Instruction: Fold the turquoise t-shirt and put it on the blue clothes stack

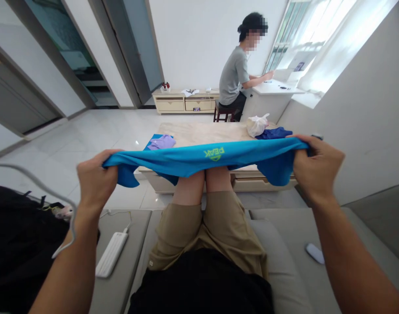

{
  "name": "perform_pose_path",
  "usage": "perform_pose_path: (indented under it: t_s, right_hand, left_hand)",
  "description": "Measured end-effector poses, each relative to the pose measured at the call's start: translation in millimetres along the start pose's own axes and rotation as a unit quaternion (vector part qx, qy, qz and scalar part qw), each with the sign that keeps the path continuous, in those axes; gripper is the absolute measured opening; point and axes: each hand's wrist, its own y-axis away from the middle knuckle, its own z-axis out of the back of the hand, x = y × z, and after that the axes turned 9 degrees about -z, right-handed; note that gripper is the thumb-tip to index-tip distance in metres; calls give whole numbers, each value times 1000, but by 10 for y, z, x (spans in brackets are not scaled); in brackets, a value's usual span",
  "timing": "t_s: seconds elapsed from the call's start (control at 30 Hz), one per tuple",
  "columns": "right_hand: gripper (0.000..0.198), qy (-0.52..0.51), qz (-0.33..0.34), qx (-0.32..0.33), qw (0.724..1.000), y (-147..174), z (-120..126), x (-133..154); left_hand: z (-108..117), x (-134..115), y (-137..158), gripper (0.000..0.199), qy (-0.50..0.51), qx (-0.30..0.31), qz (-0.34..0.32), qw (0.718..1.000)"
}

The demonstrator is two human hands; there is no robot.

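Left hand (98,176) and right hand (319,163), fingers clenched, stretch the blue garment (186,158) taut near the table (202,132); next probably wants even grips!

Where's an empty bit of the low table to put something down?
The tabletop is bare between the purple cloth and the white plastic bag, beyond the stretched blue cloth. The right end is crowded, with that bag beside darker blue fabric.
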Motion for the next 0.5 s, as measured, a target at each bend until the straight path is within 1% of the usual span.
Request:
perform_pose_path:
  t_s: [0.03,0.07,0.1,0.13,0.17,0.23,0.3,0.33,0.4,0.5]
  right_hand:
    - [37,-23,1,-38,999,-25,31,79]
    - [38,-40,-3,-63,997,-11,32,114]
    - [39,-47,-14,-71,996,39,6,102]
    - [41,-44,-29,-59,997,116,-42,51]
    - [42,-31,-45,-37,998,209,-105,-31]
    - [44,9,-74,2,997,378,-238,-227]
    - [45,46,-80,11,996,439,-323,-375]
    - [45,59,-71,7,996,407,-336,-408]
    - [44,78,-34,-14,996,213,-305,-389]
    - [40,99,27,-67,992,-266,-226,-247]
  left_hand:
    - [48,-56,-32,42,10,-62,2,998]
    - [61,-89,-41,41,18,-110,13,994]
    - [39,-95,-27,41,27,-133,33,990]
    - [-13,-77,7,40,41,-128,56,989]
    - [-89,-37,55,38,57,-101,79,990]
    - [-259,78,156,34,88,-19,109,990]
    - [-382,185,197,32,97,28,117,988]
    - [-407,218,176,32,92,31,118,988]
    - [-386,229,38,33,75,20,106,991]
    - [-280,147,-314,30,48,-46,73,995]
